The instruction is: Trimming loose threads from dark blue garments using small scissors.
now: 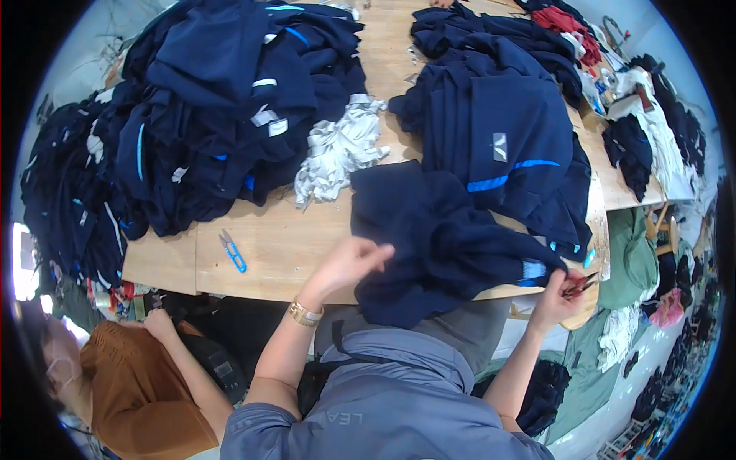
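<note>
A dark navy garment (433,238) lies spread over the table's front edge, its lower part hanging down before me. At the garment's left side is my left hand (354,263), a watch on its wrist. Its fingers are closed in a pinch; what is in them, if anything, is too small to name. Beyond the garment's right end, my right hand (563,297) grips a small dark pair of thread snips (580,286), blades pointing right. That hand's fingertips meet the cloth beside a light-blue patch (532,270).
Blue-handled thread snips (233,251) rest on the wooden table (299,245). A big navy garment heap (207,100) rises at left, white scraps (337,149) beside it. Stacked navy garments (498,115) lie behind my work. Someone in brown (138,383) sits close on my left.
</note>
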Motion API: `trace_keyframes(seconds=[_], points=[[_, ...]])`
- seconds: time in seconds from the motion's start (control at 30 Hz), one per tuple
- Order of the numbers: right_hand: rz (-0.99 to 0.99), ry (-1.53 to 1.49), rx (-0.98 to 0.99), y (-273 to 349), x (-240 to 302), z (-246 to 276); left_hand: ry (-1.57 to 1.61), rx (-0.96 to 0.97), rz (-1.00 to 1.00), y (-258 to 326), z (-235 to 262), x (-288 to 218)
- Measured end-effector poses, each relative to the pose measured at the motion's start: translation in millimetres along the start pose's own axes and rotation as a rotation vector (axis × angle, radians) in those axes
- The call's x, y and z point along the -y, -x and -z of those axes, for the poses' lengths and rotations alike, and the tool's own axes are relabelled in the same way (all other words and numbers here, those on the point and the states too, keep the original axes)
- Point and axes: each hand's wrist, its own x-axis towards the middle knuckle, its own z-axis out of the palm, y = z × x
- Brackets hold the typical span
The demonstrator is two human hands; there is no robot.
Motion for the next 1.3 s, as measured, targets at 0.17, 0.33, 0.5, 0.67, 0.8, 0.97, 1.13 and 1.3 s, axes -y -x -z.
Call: trace_keyframes(seconds=[0.17,0.33,0.5,0.67,0.8,0.97,1.13,1.3], points=[[-0.096,-0.052,-0.064,-13,-3,14,-0.138,-0.751,-0.180,-59,18,22],[-0.302,-0.184,-0.116,-8,-15,7,-0.280,-0.718,-0.094,-100,21,46],[-0.442,-0.283,-0.177,-10,-39,15,-0.080,-0.906,-0.290,-102,47,24],[-0.495,-0.332,-0.179,-14,-53,18,0.356,-0.870,-0.592,-94,71,-17],[-0.543,-0.370,-0.197,-14,-58,14,0.318,-0.869,-0.567,-87,65,-25],[-0.627,-0.377,-0.132,-10,-63,14,0.268,-0.936,-0.549,-91,61,-12],[-0.594,-0.345,-0.228,-5,-60,16,-0.098,-0.954,-0.672,-40,-22,-62],[-0.598,-0.405,-0.076,4,-40,7,-0.353,0.226,-0.868,5,-95,-59]])
